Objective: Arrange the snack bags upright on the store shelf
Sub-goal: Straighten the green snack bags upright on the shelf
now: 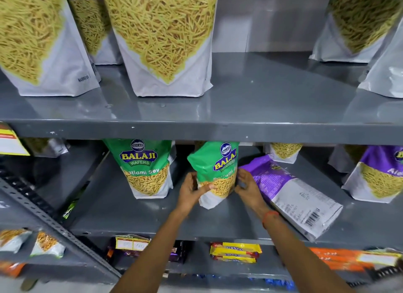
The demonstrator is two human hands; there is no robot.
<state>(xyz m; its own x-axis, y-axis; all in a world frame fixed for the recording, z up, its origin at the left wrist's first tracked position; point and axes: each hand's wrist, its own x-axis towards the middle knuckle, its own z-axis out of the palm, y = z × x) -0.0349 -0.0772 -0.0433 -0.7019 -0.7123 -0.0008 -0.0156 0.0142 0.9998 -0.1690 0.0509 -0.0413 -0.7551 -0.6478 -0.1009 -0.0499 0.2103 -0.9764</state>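
Observation:
A green snack bag (214, 168) stands tilted on the middle grey shelf (152, 218), leaning to the left. My left hand (192, 191) grips its lower left side, thumb across the front. My right hand (247, 189) touches its lower right edge with fingers curled. To its left a second green bag (146, 168) stands upright. A purple snack bag (292, 192) lies flat on its face just right of my right hand. Another purple bag (377, 175) stands upright at the far right.
The upper shelf (261, 109) carries several large upright purple-and-white bags, with bare room in its middle right. More bags stand behind on the middle shelf. Below are biscuit packs (235, 252) and small packets. A slotted steel upright (43, 214) slants across the left.

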